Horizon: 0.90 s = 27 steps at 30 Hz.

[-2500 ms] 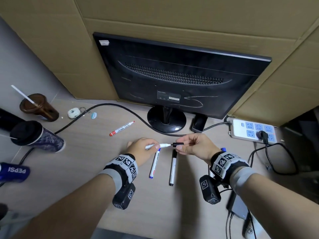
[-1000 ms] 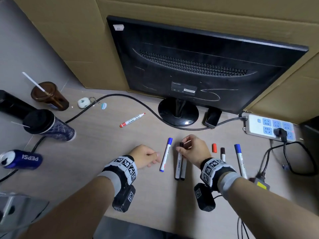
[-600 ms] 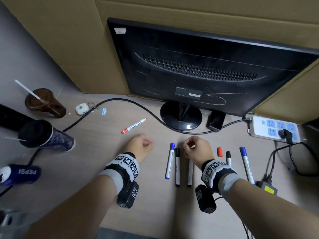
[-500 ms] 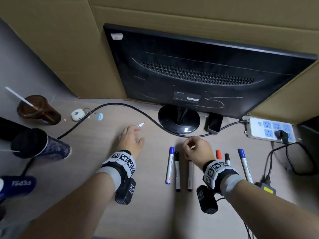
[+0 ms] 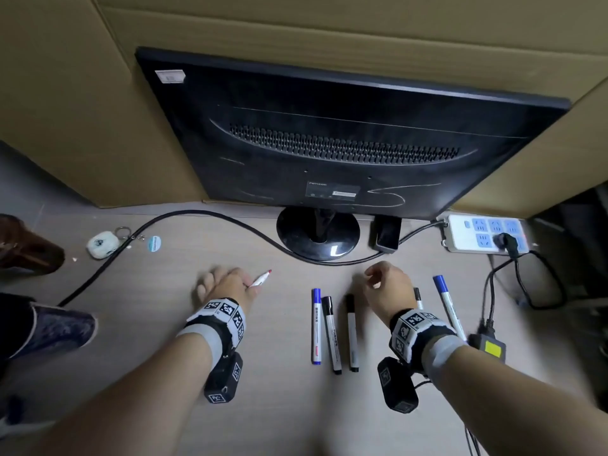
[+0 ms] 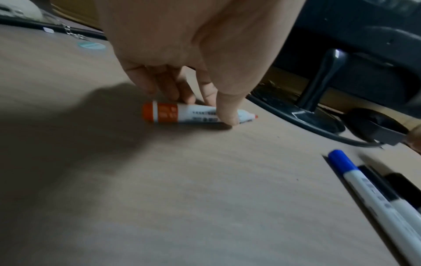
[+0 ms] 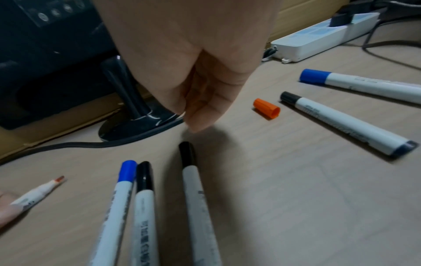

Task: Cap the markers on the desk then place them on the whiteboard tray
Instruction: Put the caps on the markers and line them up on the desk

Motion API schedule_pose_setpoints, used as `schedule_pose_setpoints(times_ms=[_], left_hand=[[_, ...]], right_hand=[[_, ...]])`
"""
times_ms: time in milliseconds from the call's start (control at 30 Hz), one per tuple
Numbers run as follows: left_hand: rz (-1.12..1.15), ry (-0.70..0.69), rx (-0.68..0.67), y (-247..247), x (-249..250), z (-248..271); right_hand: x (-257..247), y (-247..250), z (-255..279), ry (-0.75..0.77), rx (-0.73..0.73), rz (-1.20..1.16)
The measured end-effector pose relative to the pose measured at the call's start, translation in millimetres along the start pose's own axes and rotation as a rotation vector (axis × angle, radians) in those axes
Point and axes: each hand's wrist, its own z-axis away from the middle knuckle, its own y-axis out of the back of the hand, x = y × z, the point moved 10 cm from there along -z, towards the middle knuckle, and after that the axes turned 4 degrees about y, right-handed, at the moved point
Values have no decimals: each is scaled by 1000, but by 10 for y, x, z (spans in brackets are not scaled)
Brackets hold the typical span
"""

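Observation:
A red marker (image 5: pixel 260 278) lies uncapped on the desk, its tip pointing at the monitor stand. My left hand (image 5: pixel 246 286) pinches the barrel of this red marker (image 6: pixel 182 113) between thumb and fingers. Three capped markers lie side by side in the middle: a blue one (image 5: pixel 316 324) and two black ones (image 5: pixel 330 334) (image 5: pixel 351 330). My right hand (image 5: pixel 371 278) hovers just past them with loosely curled fingers (image 7: pixel 198 115), holding nothing. To its right lie an orange cap (image 7: pixel 267 108), a black marker (image 7: pixel 341 122) and a blue marker (image 7: pixel 355 82).
The monitor (image 5: pixel 345 143) and its round base (image 5: pixel 317 238) stand right behind the hands, with a black cable (image 5: pixel 184 217) curving round the base. A power strip (image 5: pixel 483 233) lies at the back right. Cups (image 5: pixel 29 248) (image 5: pixel 49 327) stand at the left edge.
My right hand laid the capped black marker down beside the other two and let go. My left hand reached left to the red marker and took hold of it.

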Motion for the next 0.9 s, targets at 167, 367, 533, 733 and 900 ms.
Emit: schedule_pose_setpoints(times_ms=[167,367,533,733,900], left_hand=[[80,-161,-8,12,532,147],[397,-354,-262,-215,1222,472],[437,-397,-330,-368,1401,705],[459,-384,-320,-413,1423,902],[420,-408,-305,-363,1456,1065]], right_hand=[[377,64,34,-178,-7,40],[556,28,60,-116,-85,79],[677,104,165,-112,-18,37],[798,29,217,-61,-177,74],[670,66,315,39,-236,-58]])
